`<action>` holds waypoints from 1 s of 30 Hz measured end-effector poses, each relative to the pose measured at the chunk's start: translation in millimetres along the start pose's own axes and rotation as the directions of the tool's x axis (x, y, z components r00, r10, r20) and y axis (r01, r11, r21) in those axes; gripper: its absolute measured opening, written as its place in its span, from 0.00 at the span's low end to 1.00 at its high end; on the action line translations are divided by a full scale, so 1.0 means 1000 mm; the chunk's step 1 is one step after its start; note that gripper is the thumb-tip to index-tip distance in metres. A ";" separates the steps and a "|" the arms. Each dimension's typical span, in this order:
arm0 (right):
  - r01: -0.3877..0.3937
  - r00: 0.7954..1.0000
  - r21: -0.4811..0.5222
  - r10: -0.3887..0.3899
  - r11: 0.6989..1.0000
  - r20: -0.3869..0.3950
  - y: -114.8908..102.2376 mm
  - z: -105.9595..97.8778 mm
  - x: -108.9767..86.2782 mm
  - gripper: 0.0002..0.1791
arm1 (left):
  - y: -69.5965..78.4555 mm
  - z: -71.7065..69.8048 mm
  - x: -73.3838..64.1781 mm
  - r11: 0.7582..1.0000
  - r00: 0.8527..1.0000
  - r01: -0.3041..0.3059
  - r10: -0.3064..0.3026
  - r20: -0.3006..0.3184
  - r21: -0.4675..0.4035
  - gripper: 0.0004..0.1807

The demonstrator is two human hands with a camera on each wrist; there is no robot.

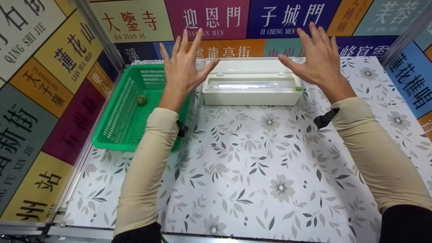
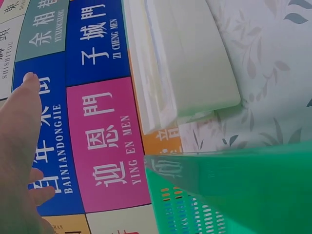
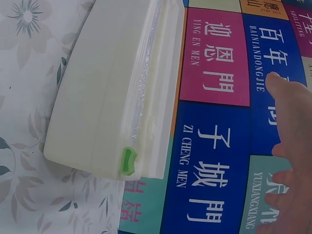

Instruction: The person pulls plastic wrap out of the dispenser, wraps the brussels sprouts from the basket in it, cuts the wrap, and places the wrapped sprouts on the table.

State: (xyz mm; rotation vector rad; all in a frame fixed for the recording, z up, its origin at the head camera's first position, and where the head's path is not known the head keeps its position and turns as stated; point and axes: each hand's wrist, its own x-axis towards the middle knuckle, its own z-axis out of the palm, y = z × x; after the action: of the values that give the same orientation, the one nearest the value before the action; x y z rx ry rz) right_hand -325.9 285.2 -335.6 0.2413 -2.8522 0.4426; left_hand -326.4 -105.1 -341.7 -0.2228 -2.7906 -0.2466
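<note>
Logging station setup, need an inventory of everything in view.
Table cover: 1, white and grey floral, tabletop
Box: 1, white, open, far middle of cover
Film: 1 strip, clear, inside box
Tab: 1, green, box's right end
Basket: 1, green, left on cover
Round item: 1, green, in basket
Sign panels: many, multicoloured, surrounding walls
Metal rails: several, grey, panel edges
Wrist devices: 2, black, one per wrist
Lower sleeves: 2, beige, forearms
Upper sleeves: 2, black, bottom edge
Left hand: 1, bare, raised near box's left
Right hand: 1, bare, raised near box's right

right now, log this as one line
left hand: spread, empty | right hand: spread, empty | box: open | basket: green item inside
</note>
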 end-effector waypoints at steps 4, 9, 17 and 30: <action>-0.001 1.000 0.012 0.001 1.000 0.008 0.005 0.000 -0.003 0.54 | 0.004 0.000 -0.001 1.000 1.000 -0.015 0.015 0.009 -0.005 0.53; 0.018 1.000 0.041 -0.018 0.999 -0.003 0.011 0.005 -0.009 0.48 | 0.009 0.002 -0.003 0.999 0.999 -0.031 0.032 0.024 -0.029 0.49; 0.015 0.999 0.094 -0.012 0.995 -0.039 0.019 0.013 -0.019 0.41 | 0.016 0.011 -0.005 0.994 0.998 -0.063 0.065 0.021 -0.086 0.42; -0.039 0.999 0.029 0.038 0.999 0.026 0.028 0.028 -0.028 0.32 | 0.020 0.034 -0.009 0.986 0.993 -0.093 0.101 0.054 -0.139 0.24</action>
State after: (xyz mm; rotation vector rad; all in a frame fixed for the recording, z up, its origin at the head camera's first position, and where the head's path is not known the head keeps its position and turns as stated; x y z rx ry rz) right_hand -311.2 306.3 -376.7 0.1995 -2.8812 0.4923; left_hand -324.6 -80.2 -373.8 -0.4048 -2.8150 -0.4132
